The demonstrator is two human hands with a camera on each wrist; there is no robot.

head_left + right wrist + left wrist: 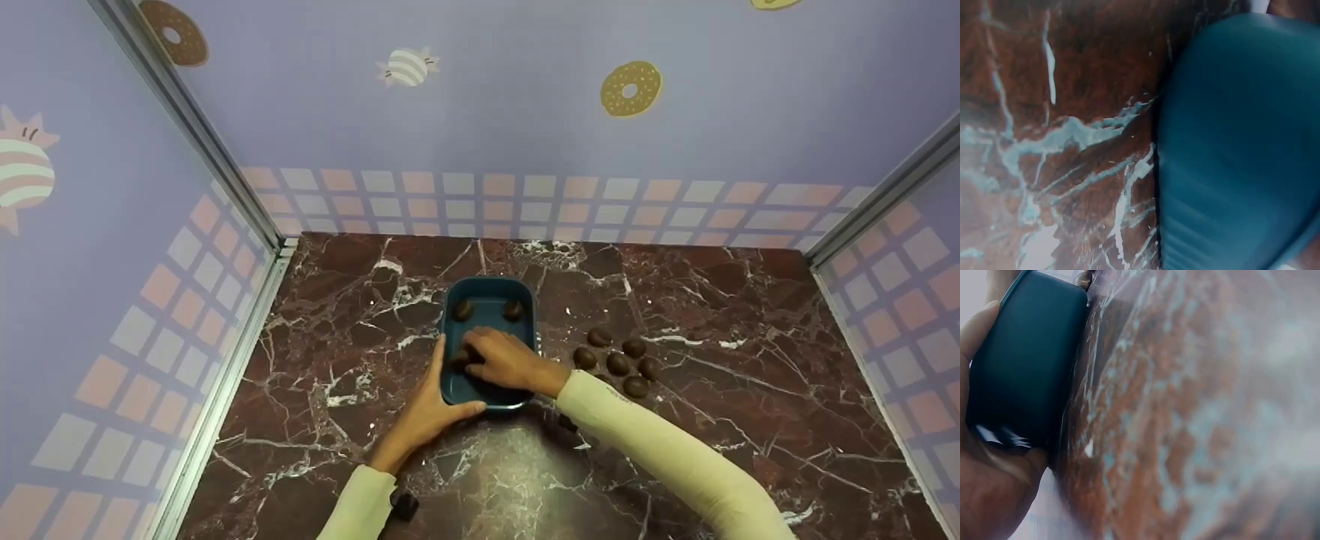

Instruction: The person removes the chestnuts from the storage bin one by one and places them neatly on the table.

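A teal rectangular box (489,287) stands on the marbled surface, its long side running away from me. My left hand (429,409) grips its near left corner, thumb along the near rim and fingers along the left wall. In the left wrist view that hand (988,489) lies against the box's outer wall (1030,354). Reaching into the box from the right, my right hand (506,358) has a brown chestnut (462,360) at its curled fingers, partly hidden. Two more chestnuts lie at the far end, one left (463,310) and one right (513,310).
Several loose chestnuts (617,364) lie in a cluster right of the box, beside the right forearm. The dark red marbled surface (337,315) is bounded by patterned walls at the back (495,135), left and right. Metal rails (225,375) edge the left side.
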